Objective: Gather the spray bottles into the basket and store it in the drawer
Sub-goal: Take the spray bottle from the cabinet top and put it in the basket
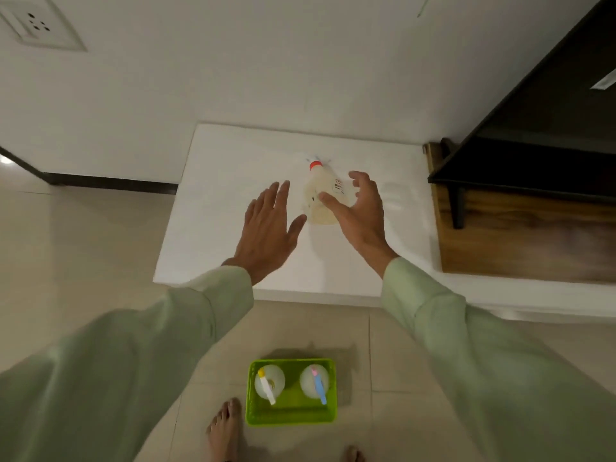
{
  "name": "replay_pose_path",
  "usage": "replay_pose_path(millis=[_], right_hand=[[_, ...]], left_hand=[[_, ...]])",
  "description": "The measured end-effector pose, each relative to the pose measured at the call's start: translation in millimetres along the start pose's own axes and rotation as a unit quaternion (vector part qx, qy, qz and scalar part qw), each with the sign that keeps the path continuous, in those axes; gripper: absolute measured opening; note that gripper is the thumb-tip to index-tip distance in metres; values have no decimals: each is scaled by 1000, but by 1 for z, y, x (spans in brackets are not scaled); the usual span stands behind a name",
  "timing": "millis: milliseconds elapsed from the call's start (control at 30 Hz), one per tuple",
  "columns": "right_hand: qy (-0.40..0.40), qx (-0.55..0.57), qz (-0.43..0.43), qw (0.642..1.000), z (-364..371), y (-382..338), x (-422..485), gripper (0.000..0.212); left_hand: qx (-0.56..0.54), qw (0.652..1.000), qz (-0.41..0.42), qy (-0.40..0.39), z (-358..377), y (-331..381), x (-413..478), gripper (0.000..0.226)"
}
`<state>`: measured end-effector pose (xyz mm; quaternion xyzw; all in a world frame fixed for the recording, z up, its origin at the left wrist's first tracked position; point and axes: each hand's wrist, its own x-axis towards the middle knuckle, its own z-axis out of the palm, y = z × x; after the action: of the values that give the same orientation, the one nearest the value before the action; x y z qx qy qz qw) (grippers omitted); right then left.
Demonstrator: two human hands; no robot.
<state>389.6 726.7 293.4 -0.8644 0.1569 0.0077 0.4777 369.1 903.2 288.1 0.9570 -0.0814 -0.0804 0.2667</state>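
Note:
A pale spray bottle (pixel 321 191) with a red collar and white nozzle stands on a white counter (pixel 233 161). My right hand (pixel 358 211) is open around the bottle's right side, its thumb in front of the bottle's body, its fingers curled behind. My left hand (pixel 266 228) hovers flat and open just left of the bottle, apart from it. On the floor below stands a lime green basket (pixel 290 416). It holds two upright spray bottles, one with a yellow and white nozzle (pixel 268 383), one with a pink and blue nozzle (pixel 316 381).
A dark wooden cabinet (pixel 516 228) stands to the right of the counter. The white wall behind carries a socket plate (pixel 36 25). My bare feet (pixel 225 431) stand on beige tiles just beside the basket.

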Motion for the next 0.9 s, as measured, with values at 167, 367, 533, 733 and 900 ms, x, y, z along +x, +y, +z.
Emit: replay_pose_path(millis=[167, 367, 533, 733, 900], right_hand=[[-11, -60, 57, 996, 31, -4, 51, 79], [-66, -122, 150, 979, 61, -4, 93, 74], [-79, -82, 206, 972, 75, -16, 100, 70], [-104, -7, 261, 960, 74, -9, 71, 55], [-88, 81, 181, 976, 51, -4, 18, 40]], left_hand=[[9, 999, 17, -27, -6, -32, 44, 69], [10, 999, 33, -28, -11, -68, 78, 68], [6, 999, 34, -37, -12, -86, 77, 67], [0, 999, 22, -34, -19, -86, 49, 67], [-9, 1000, 16, -9, -27, -72, 6, 67]])
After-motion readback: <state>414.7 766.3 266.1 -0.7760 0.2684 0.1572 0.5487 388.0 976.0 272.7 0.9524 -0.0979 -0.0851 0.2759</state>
